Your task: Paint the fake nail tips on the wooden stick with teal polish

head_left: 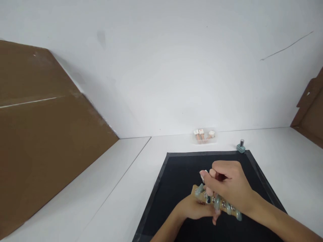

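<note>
Yellowish and narrow, a strip [194,190] with grey-green loops [217,202] and shiny round metal parts sits in the left hand [193,206], fingers curled around it, above a black mat [176,171]. The right hand [230,181] is over the strip, thumb and fingers pinching a small white piece [202,178]. Beyond, a clear tray [202,142] holds white-topped pieces [201,131], their reddish marks too small to read; a grey-green block [240,148] stands at the mat's far right corner.
</note>
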Tool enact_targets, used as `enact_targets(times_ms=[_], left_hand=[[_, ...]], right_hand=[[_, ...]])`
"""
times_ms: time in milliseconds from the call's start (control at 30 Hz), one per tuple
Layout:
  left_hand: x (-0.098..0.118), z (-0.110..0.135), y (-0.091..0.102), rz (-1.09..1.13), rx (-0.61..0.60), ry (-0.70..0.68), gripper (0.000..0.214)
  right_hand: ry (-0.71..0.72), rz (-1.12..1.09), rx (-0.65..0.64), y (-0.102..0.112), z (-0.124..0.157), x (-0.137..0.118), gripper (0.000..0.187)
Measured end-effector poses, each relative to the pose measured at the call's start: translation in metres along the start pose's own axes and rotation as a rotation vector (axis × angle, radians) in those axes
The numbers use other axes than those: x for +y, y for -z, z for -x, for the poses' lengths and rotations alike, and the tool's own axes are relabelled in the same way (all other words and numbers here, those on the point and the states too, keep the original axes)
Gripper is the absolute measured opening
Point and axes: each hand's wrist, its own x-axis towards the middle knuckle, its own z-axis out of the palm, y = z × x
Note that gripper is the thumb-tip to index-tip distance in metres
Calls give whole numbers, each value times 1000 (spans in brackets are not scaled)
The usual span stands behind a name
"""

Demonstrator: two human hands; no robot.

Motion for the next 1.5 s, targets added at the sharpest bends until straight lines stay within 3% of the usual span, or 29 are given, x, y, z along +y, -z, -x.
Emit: enact_targets(times_ms=[333, 567, 1067, 1500], left_hand=[[-2, 0, 3, -6, -12, 21, 59], [3, -1, 6, -49, -5, -56, 55], [8, 0, 8, -158, 7, -23, 34], [9, 0, 9, -130, -33, -16, 54]], right_hand=[[383, 174, 170, 2, -4, 1, 43], [517, 216, 236, 2, -8, 0, 44], [635, 292, 297, 1, -9, 3, 42], [639, 321, 307, 2, -10, 3, 43]])
